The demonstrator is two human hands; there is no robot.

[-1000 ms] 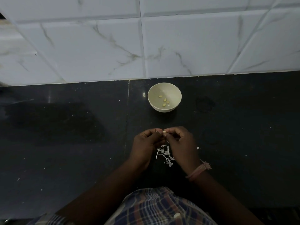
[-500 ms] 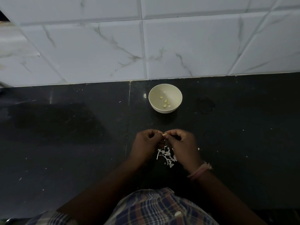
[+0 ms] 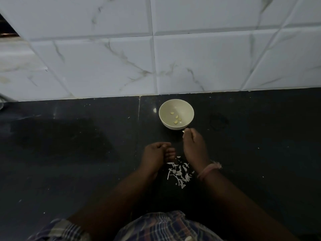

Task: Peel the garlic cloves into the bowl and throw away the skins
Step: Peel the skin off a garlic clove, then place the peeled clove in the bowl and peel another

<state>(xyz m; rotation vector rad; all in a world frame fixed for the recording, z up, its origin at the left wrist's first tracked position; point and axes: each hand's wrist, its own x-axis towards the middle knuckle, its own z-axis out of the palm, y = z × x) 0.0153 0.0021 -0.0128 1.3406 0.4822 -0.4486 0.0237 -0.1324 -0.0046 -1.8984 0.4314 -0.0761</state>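
Right hand (image 3: 192, 141): pinching a peeled garlic clove (image 3: 183, 131) just at the bowl (image 3: 176, 114) rim.
Left hand (image 3: 156, 154): curling loosely; contents unclear.
Advice: carrying it over the rim before releasing.
Skins (image 3: 179, 173): lying on the surface (image 3: 86, 145).

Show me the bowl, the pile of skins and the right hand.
bowl (image 3: 190, 108): head view, far right rim.
skins (image 3: 178, 173): head view, middle of the pile.
right hand (image 3: 193, 145): head view, back of the hand.

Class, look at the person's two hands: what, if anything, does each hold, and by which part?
The right hand pinches a small pale garlic clove at its fingertips, near the bowl. The left hand is curled; whether it holds anything cannot be told.
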